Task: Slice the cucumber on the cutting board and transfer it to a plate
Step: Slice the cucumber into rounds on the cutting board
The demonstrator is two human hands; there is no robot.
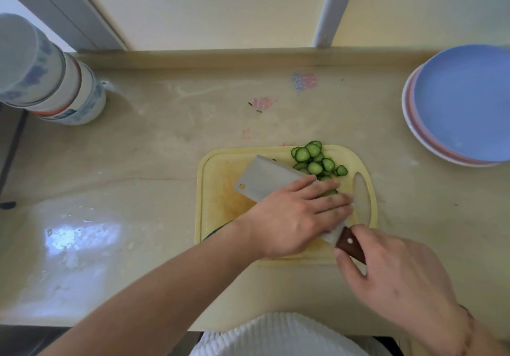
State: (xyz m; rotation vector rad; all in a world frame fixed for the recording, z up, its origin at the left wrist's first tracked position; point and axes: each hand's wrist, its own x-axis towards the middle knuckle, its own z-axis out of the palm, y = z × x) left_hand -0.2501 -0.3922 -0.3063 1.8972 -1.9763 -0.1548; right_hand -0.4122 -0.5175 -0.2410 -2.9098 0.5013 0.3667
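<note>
A yellow board [218, 190] lies on the tabletop [138, 162], and everything else is placed from it. On the board's far right part sits a heap of cucumber slices [317, 161], some reaching its far edge. A cleaver [265, 179] lies almost flat across the board's middle, its blade running from the near right toward the far left, with the slices just beyond its far edge. The left hand [298, 212] rests over the blade, fingers straight and pointing right, the fingertips covering a few slices at the blade's edge; its grip is wide and flat, holding nothing. The right hand [392, 270] is at the board's near right corner, its grip curled round the cleaver's brown handle [350, 246]. Well to the right of the board and farther back stands a stack of plates [463, 101], blue on top. Far to the left of the board and farther back is a stack of bowls [55, 85].
</note>
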